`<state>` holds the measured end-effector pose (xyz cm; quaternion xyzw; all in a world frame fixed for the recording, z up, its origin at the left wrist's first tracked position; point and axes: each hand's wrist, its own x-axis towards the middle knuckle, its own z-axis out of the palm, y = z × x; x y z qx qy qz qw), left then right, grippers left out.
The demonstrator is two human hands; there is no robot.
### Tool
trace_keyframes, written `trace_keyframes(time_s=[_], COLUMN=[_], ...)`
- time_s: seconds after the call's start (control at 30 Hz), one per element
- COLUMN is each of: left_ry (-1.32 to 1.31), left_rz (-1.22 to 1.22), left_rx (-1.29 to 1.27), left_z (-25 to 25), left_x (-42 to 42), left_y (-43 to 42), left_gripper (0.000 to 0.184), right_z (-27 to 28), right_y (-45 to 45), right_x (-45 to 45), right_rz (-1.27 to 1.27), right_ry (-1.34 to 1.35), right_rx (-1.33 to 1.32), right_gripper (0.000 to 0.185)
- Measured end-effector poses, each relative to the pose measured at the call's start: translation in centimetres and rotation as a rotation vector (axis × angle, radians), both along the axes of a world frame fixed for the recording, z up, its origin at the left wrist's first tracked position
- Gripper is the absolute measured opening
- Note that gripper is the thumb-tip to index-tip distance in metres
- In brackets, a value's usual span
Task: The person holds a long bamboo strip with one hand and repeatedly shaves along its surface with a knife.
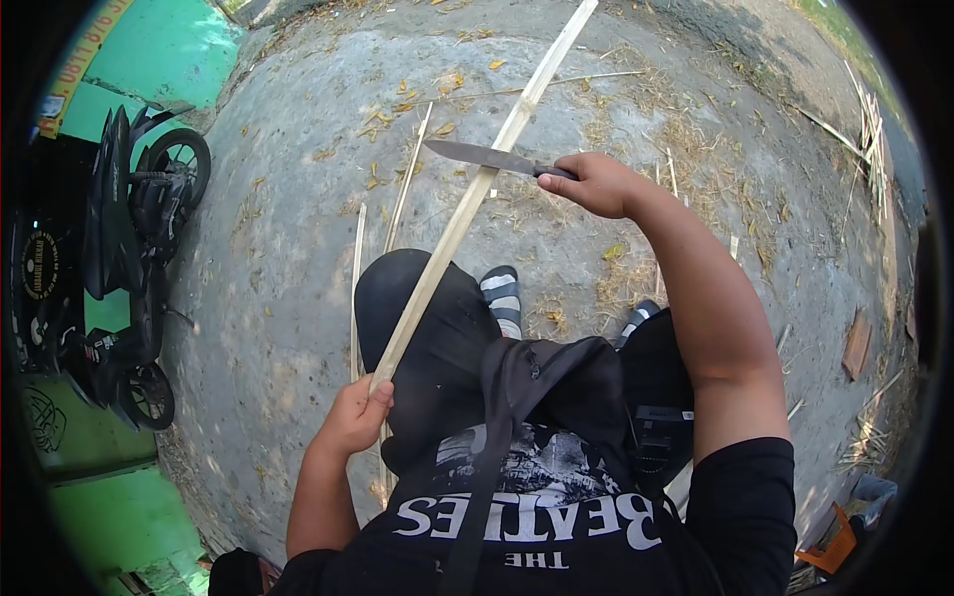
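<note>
Holding the left hand [360,415] low beside the thigh [437,377], clamping its fingers around a long, pale wooden strip [447,248] slanting over the left knee [390,288]; poising the right hand [598,186] farther forward, gripping a dark-handled, grey metal knife [485,155] in folded fingers, blade-crossing the strip.

Your tee [566,482]: blk, wht lettering [527,518] | your pants [457,343]: blk | your stick [450,237]: pale tan | your knife [505,160]: gry blade [472,153], blk hndl [550,171] | your L sandal [503,296]: dk/lt bands | wall [179,60]: grn | motorbike [117,219]: blk
</note>
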<state>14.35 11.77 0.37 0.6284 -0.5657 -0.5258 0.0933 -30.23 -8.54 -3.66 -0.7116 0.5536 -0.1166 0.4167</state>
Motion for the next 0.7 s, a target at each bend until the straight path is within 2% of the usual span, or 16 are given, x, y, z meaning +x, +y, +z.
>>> trace_keyframes(time_s=[0.13, 0.33, 0.47, 0.53, 0.63, 0.7], left_ry=[0.036, -0.010, -0.065, -0.060, -0.061, -0.056], left_rz=[0.047, -0.002, -0.024, 0.006, -0.015, -0.023], left_rx=[0.067, -0.008, -0.003, 0.062, 0.012, -0.010], left_z=[-0.5, -0.5, 0.1, 0.2, -0.2, -0.2], left_x=[0.4, 0.3, -0.4, -0.1, 0.3, 0.0], left_y=[0.0, 0.0, -0.7, -0.4, -0.1, -0.3], left_gripper=[0.048, 0.048, 0.048, 0.048, 0.048, 0.047], right_z=[-0.4, 0.6, -1.9, -1.3, 1.9, 1.0], right_y=[0.4, 0.8, -0.1, 0.4, 1.7, 2.4], right_x=[1.1, 0.9, -0.2, 1.2, 2.3, 3.4], right_rz=[-0.001, 0.044, -0.037, -0.017, 0.105, 0.144], right_ry=[0.008, -0.039, 0.015, -0.001, -0.048, -0.081], right_rx=[0.009, 0.034, 0.073, 0.016, 0.050, 0.003], right_gripper=[0.070, 0.070, 0.069, 0.070, 0.071, 0.071])
